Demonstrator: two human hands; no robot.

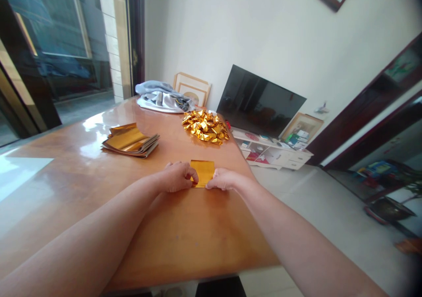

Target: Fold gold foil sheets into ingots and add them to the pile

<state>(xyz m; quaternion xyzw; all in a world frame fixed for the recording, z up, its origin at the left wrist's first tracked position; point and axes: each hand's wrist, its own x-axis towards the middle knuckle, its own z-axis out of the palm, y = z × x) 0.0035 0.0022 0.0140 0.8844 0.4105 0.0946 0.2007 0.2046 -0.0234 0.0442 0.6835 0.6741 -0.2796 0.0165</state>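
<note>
Pinching from either side, the left hand and right hand grasp a gold foil square by its side edges, low against the wooden table. Handling this one sheet appears to be the step in hand, calling for even pressure from both sides. A stack of foil sheets lies at 10 o'clock, a crumpled gold foil pile at 12 o'clock. The table's right edge runs close by at 3 o'clock, with more room toward 9 o'clock.
</note>
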